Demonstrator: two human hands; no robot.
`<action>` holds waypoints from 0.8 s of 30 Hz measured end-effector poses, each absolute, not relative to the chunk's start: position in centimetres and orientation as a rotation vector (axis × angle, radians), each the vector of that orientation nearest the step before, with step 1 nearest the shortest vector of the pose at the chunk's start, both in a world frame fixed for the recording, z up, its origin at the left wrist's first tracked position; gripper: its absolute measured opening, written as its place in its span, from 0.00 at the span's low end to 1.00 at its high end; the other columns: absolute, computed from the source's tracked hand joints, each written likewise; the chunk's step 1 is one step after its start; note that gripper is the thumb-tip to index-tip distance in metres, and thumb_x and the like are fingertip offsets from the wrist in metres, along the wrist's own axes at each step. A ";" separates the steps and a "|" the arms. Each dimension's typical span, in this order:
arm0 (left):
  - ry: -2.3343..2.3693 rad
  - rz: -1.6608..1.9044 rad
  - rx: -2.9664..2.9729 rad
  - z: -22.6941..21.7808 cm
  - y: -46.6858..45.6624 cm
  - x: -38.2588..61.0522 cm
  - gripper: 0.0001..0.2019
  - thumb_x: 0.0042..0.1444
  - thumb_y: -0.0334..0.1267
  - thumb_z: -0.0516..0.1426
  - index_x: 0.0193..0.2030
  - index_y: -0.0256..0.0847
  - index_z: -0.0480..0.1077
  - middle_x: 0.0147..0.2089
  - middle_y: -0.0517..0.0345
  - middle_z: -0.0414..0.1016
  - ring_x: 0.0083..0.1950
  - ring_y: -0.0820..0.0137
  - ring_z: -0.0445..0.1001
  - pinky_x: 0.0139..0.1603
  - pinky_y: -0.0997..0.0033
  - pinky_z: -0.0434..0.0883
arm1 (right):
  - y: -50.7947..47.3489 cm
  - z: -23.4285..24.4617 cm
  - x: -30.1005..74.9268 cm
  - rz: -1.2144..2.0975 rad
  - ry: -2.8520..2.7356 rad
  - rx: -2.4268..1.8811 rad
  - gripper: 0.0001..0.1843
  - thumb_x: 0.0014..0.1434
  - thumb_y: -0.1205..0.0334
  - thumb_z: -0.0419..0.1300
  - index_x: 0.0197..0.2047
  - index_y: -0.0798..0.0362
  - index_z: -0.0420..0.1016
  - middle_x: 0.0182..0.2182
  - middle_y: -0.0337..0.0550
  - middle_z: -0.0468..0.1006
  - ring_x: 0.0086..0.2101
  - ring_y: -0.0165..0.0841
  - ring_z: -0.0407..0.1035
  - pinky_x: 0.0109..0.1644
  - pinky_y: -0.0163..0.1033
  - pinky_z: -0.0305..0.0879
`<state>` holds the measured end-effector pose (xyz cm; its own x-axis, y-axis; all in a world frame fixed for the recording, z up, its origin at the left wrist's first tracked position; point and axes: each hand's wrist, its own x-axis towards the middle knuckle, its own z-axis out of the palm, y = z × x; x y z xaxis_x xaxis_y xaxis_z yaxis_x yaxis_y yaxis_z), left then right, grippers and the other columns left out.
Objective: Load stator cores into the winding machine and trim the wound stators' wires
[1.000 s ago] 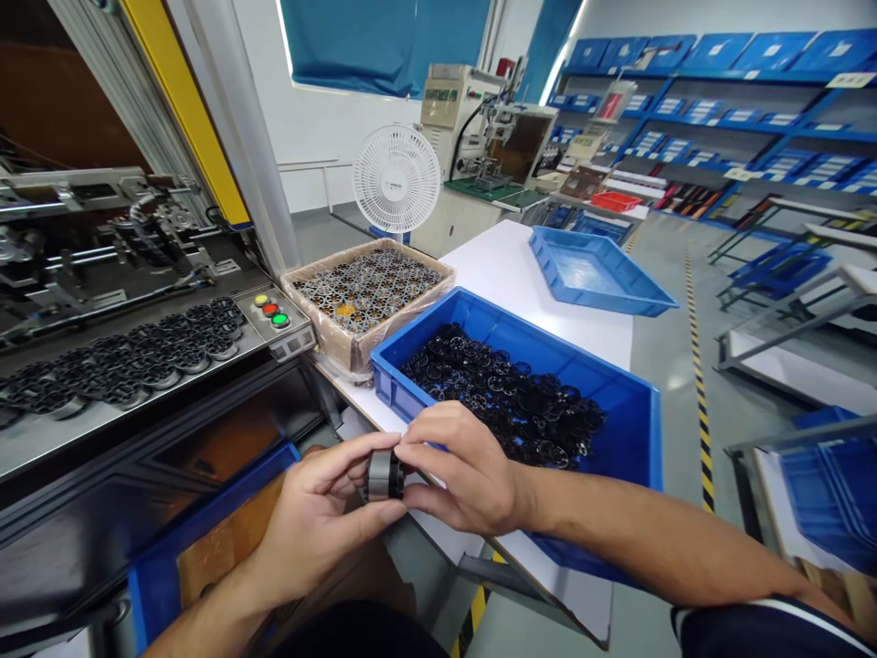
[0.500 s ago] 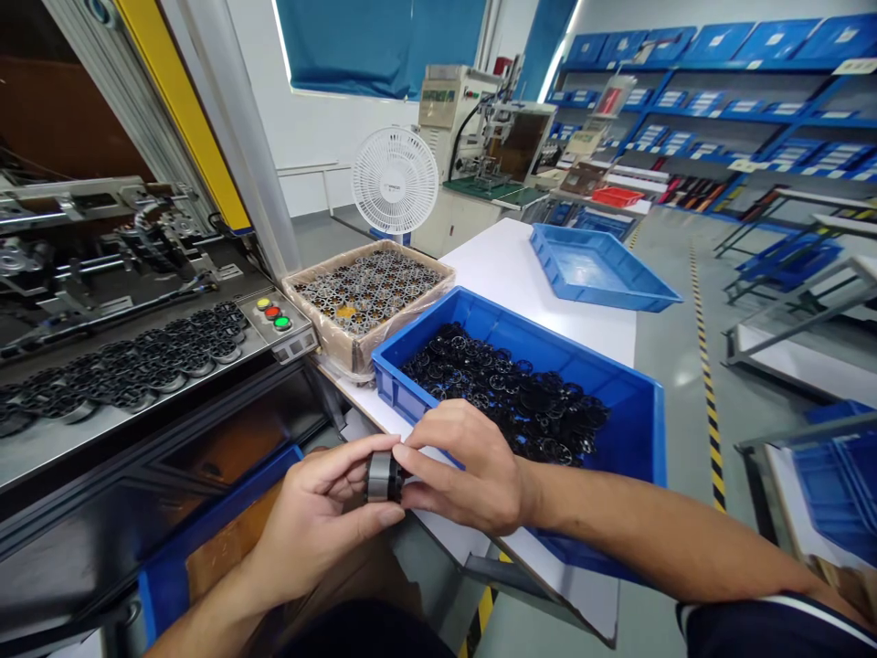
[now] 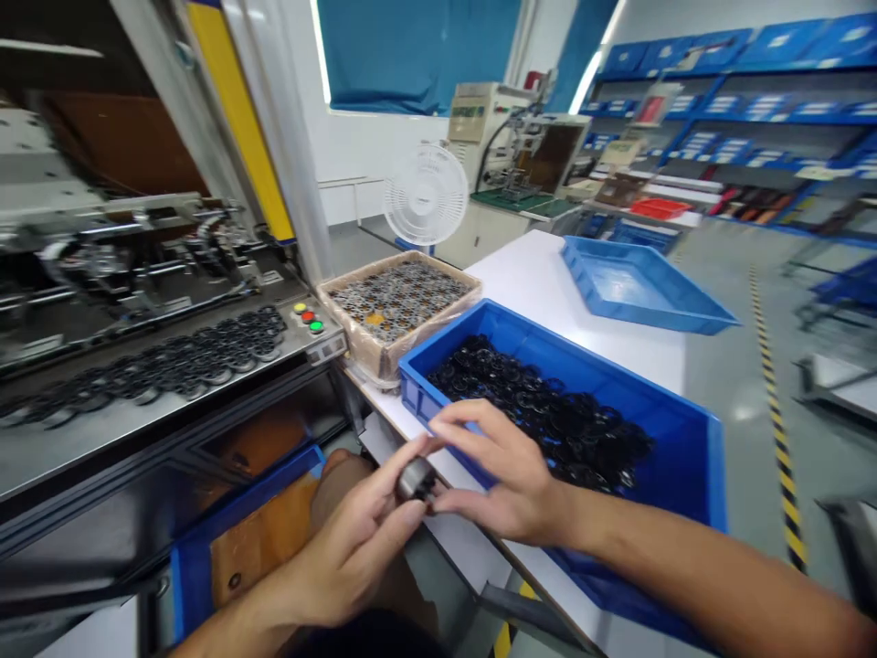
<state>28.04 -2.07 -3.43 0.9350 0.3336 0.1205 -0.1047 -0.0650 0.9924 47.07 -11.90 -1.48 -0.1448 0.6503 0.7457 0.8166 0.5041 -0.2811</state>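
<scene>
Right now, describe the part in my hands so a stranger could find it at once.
Find the big blue bin of black rings on the white table. At its near corner the left hand and right hand meet, pinching one round part between them. Unlike the flat rings in the bin, it is a stubby dark-grey drum, held aloft.

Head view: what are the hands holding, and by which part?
A small round dark part, pinched by its rim between thumb and fingers of the left hand; fingertips of the right hand touch its other side. Blur hides finer detail.
</scene>
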 end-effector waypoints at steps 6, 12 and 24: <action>0.132 0.569 1.997 -3.0 -0.7 27.5 0.26 0.63 0.34 0.54 0.68 0.40 0.59 0.64 0.41 0.66 0.62 0.61 0.68 0.65 0.60 0.64 | -11.9 -2.6 48.0 -0.265 -1.949 -1.368 0.27 0.61 0.61 0.63 0.62 0.55 0.65 0.49 0.55 0.73 0.49 0.40 0.71 0.53 0.44 0.71; 1.021 0.946 2.293 -4.4 7.2 20.5 0.16 0.60 0.42 0.56 0.53 0.43 0.75 0.53 0.52 0.80 0.53 0.63 0.78 0.56 0.65 0.73 | -11.8 -3.4 48.9 -0.380 -2.003 -1.388 0.29 0.61 0.61 0.62 0.64 0.56 0.64 0.51 0.55 0.73 0.50 0.42 0.70 0.56 0.44 0.69; 1.772 0.919 2.452 -5.9 20.6 8.9 0.13 0.52 0.43 0.57 0.39 0.39 0.77 0.48 0.46 0.82 0.53 0.51 0.77 0.57 0.54 0.70 | -10.5 -3.3 49.2 -0.469 -2.035 -1.361 0.17 0.60 0.67 0.63 0.52 0.56 0.72 0.43 0.51 0.78 0.43 0.38 0.73 0.48 0.44 0.72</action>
